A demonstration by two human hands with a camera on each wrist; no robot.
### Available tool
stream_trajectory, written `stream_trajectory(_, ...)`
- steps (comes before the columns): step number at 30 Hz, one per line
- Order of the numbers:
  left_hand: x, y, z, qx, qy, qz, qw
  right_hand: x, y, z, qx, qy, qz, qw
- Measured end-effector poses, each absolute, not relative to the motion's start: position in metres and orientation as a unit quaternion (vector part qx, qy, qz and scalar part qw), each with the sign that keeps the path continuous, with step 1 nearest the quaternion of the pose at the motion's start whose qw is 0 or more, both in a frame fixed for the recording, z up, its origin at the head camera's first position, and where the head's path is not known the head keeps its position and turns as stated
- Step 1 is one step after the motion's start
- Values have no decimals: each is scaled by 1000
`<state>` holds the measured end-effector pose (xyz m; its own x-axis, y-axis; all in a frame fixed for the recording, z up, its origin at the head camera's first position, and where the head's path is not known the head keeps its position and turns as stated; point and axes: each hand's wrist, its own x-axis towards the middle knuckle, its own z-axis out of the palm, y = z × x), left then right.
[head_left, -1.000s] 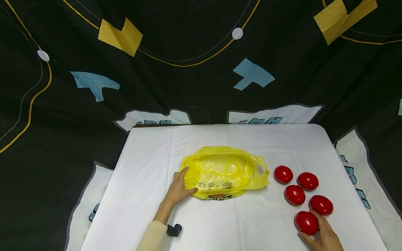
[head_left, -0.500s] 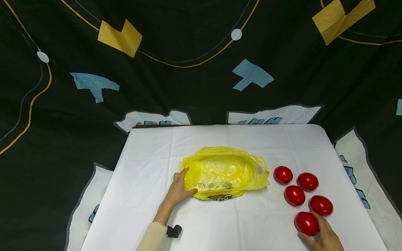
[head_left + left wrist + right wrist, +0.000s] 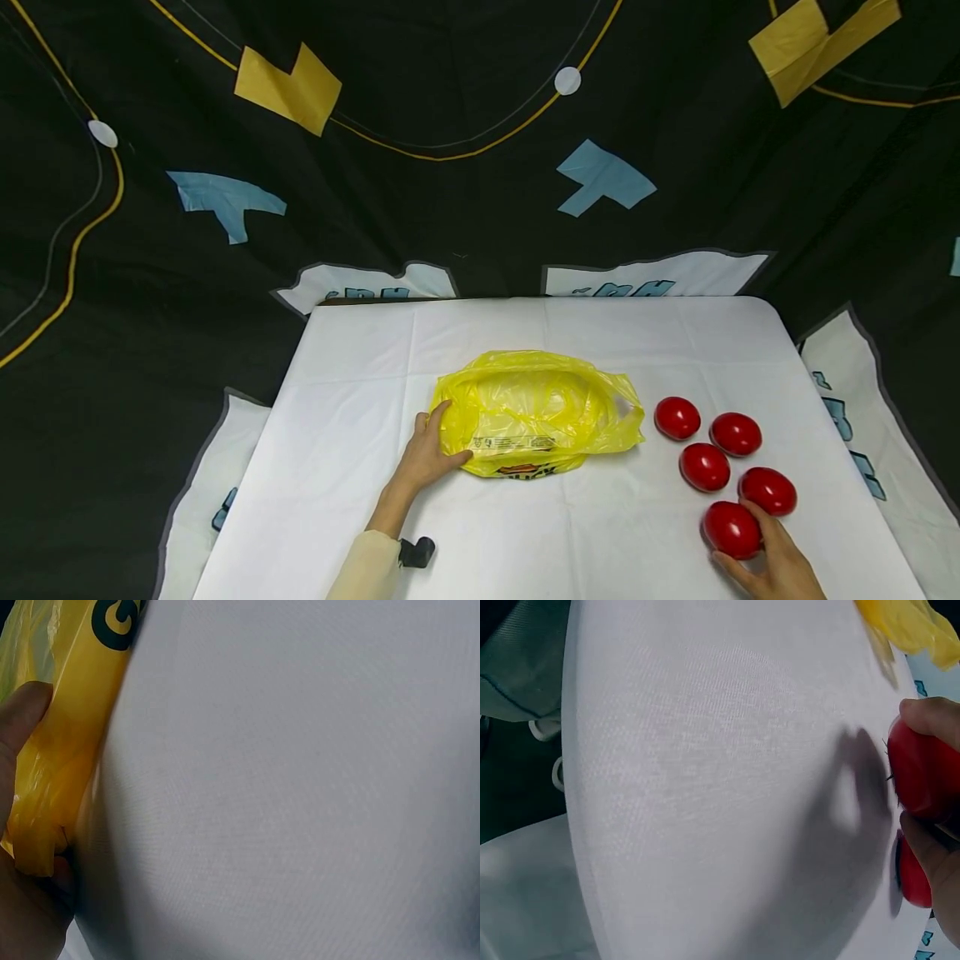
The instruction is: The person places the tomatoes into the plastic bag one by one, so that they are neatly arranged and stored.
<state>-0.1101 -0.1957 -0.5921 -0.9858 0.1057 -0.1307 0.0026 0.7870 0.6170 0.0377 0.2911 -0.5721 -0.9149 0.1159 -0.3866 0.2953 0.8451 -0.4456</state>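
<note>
My left hand [image 3: 427,454] holds the left end of a yellow plastic bag [image 3: 517,417], thumb on the front side. The bag lies on the table with its mouth spread wide and dark print along its front. In the left wrist view the thumb presses the yellow plastic [image 3: 67,742]. At the lower right my right hand [image 3: 776,558] grips a glossy red oval brush [image 3: 731,530] between thumb and fingers. Thin dark bristles show at the edge of this brush [image 3: 919,769] in the right wrist view. Its underside is mostly hidden.
Several more red ovals of the same look lie right of the bag, among them one red oval [image 3: 677,417] nearest it and another [image 3: 767,491] beside my right hand. A white cloth covers the table [image 3: 480,542]. A black printed curtain [image 3: 465,225] hangs behind.
The brush in my right hand has shifted very slightly up in the head view, with the hand. The left hand and the bag stay as they were.
</note>
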Motion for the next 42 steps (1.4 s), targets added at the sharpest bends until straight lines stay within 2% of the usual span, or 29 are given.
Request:
stream_trajectory(11,-110,-195,-591,21,942,326,84,34,279,-552,88,950,-263,146)
stream_trajectory(24,-109,-196,-593,25,941,326,87,22,258,-533,56,947,-282,144)
stream_trajectory(31,-110,-196,-594,29,940,328,86,15,237,-527,20,947,-307,91)
stream_trajectory(42,-111,-196,-593,30,940,330,85,-2,205,-533,-84,946,-313,-6)
